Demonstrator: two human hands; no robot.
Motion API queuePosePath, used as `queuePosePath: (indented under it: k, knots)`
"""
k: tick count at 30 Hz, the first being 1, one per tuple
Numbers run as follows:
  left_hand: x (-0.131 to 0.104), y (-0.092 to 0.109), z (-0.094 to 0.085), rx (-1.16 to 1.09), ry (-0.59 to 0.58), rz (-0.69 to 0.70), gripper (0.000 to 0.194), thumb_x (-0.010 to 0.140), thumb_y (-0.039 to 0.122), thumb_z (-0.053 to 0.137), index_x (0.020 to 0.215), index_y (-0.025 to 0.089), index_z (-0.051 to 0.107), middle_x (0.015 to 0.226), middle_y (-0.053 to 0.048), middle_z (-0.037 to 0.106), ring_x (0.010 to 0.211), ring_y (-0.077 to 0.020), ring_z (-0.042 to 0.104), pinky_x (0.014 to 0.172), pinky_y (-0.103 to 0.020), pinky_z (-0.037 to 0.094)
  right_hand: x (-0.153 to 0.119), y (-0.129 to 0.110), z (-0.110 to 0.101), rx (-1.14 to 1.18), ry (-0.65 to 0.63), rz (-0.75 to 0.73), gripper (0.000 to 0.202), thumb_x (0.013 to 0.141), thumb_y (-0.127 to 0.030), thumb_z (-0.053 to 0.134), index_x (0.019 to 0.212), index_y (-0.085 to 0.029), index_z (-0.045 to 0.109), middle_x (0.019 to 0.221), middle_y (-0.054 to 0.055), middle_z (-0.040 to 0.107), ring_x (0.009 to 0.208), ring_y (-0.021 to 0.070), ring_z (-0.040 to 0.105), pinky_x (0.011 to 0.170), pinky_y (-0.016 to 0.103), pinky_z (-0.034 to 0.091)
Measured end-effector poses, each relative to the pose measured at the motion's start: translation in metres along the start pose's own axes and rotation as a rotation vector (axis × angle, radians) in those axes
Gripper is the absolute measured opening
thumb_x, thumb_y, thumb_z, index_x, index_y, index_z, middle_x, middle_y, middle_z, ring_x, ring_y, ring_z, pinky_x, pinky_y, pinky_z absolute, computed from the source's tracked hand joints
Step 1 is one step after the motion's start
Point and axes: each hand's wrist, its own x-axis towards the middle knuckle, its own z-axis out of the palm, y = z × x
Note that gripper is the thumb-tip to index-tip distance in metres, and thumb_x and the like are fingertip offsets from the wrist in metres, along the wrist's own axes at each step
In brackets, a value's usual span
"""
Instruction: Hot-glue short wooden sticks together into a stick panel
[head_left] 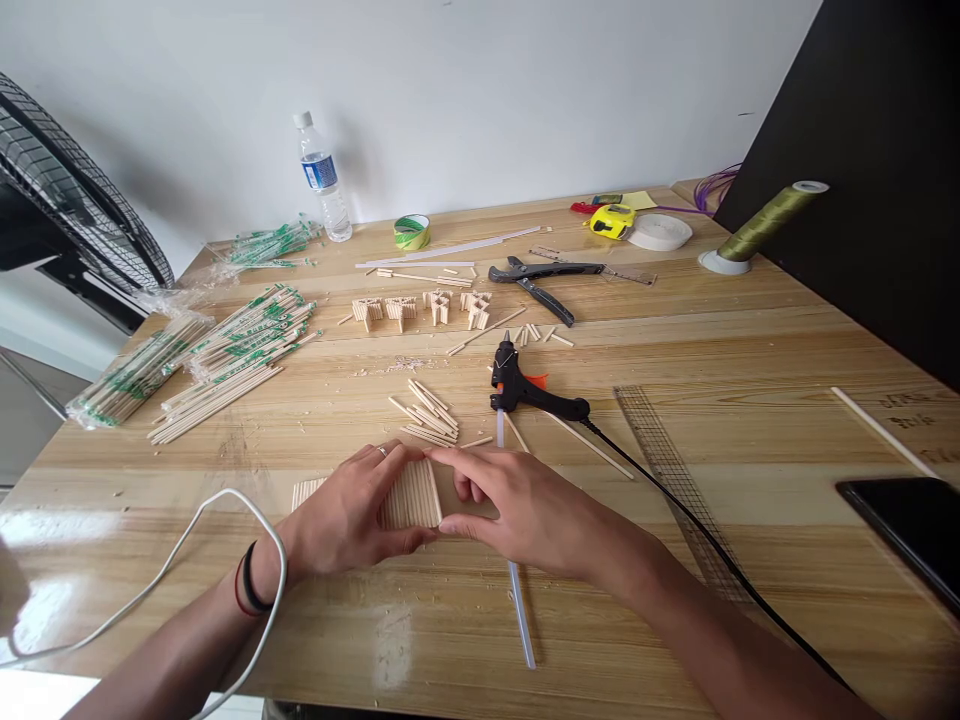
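Observation:
Near the table's front, my left hand (pixel 349 510) lies over a flat panel of wooden sticks (pixel 411 497), its thumb along the near edge and its fingers at the far edge. My right hand (pixel 510 500) grips the panel's right end between thumb and index finger, where one stick lies at the edge. Part of a stick row (pixel 306 492) shows left of my left hand. Just beyond the hands are loose cut sticks (pixel 429 412) and a black glue gun (pixel 525 388) with a clear glue stick (pixel 521 615) reaching back under my right hand.
Four small stick pieces (pixel 437 308), a cutter (pixel 536 285) and tape (pixel 412 232) stand further back. Stick bundles (pixel 142 370) are left, beside a fan (pixel 75 180). A ruler (pixel 675 485), black cord (pixel 697 525) and phone (pixel 907 530) lie right; a white cable (pixel 165 570) crosses front left.

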Motion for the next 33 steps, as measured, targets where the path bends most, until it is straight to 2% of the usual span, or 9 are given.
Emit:
queuePosePath:
  k: [15, 20, 28, 33]
  knots:
    - [0.0001, 0.0002, 0.0003, 0.005, 0.006, -0.008, 0.061, 0.088, 0.04, 0.077, 0.138, 0.022, 0.048, 0.118, -0.01, 0.067, 0.105, -0.0299, 0.067, 0.093, -0.045, 0.055, -0.0006, 0.0005, 0.0004, -0.004, 0.019, -0.015, 0.071, 0.088, -0.03, 0.081, 0.153, -0.028, 0.052, 0.09, 0.001, 0.07, 0.081, 0.0207, 0.067, 0.077, 0.034, 0.055]
    - [0.0005, 0.0009, -0.0002, 0.019, -0.001, -0.012, 0.059, 0.089, 0.04, 0.076, 0.137, 0.021, 0.048, 0.119, -0.011, 0.067, 0.104, -0.0297, 0.067, 0.092, -0.045, 0.056, -0.0006, 0.0003, -0.0001, -0.003, 0.016, -0.024, 0.074, 0.09, -0.031, 0.08, 0.156, -0.031, 0.047, 0.09, 0.0, 0.07, 0.08, 0.0196, 0.066, 0.075, 0.032, 0.054]
    - [0.0012, 0.0005, -0.0002, 0.007, -0.008, -0.012, 0.059, 0.089, 0.04, 0.076, 0.137, 0.022, 0.048, 0.119, -0.011, 0.067, 0.104, -0.03, 0.067, 0.093, -0.046, 0.055, -0.0011, 0.0007, 0.0, 0.001, 0.011, -0.012, 0.069, 0.089, -0.031, 0.08, 0.152, -0.028, 0.052, 0.094, 0.002, 0.072, 0.083, 0.0205, 0.067, 0.078, 0.034, 0.055]
    - [0.001, 0.0002, 0.0, -0.012, 0.003, -0.01, 0.06, 0.089, 0.039, 0.076, 0.139, 0.024, 0.048, 0.12, -0.01, 0.067, 0.106, -0.0296, 0.068, 0.093, -0.045, 0.055, -0.0019, -0.0003, -0.0001, 0.0, 0.018, -0.018, 0.075, 0.089, -0.029, 0.081, 0.155, -0.031, 0.048, 0.091, 0.0, 0.071, 0.084, 0.0206, 0.068, 0.078, 0.033, 0.055]
